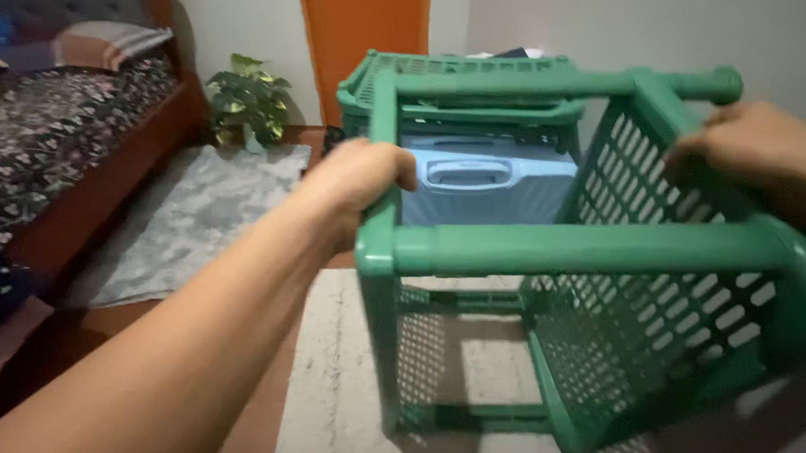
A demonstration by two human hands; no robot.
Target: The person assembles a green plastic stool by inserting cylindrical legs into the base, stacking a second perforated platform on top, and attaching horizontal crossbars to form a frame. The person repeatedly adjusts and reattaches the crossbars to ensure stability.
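Two hands grip one green plastic rack (606, 258), head view. Rack: moulded plastic, round tubular posts, perforated lattice shelves with slot-shaped holes, tipped on its side and held off the floor. Left hand (359, 182) is closed around a corner post at the rack's left edge; right hand (753, 145) is wrapped over the upper lattice shelf near the far post end.

Behind the rack: a second green lattice piece (458, 81) resting on a pale blue hard-shell suitcase (480, 189) with a recessed handle. Below the rack: a cream, nubbly rug (347, 382). Left of the rack: a grey mottled mat (199, 214), a potted leafy plant (248, 96), and a wooden bed (98, 180) with floral cover. Beyond the rack: an orange door (364, 19).
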